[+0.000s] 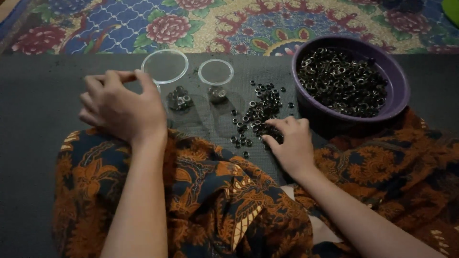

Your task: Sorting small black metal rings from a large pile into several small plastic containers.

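My left hand (119, 107) hovers over the dark mat (38, 110), fingers curled with thumb and forefinger pinched; whether it holds anything is hidden. My right hand (289, 143) rests on the mat with its fingertips on a scatter of small dark metal eyelet rings (258, 112). Two clear glass cups stand between the hands, a larger one (165, 67) and a smaller one (216, 72), each with a few rings at its bottom.
A purple bowl (399, 91) heaped with several more rings sits at the right on the mat. A flowered carpet (191, 24) lies beyond. Orange and dark patterned cloth (215, 200) covers my lap in front.
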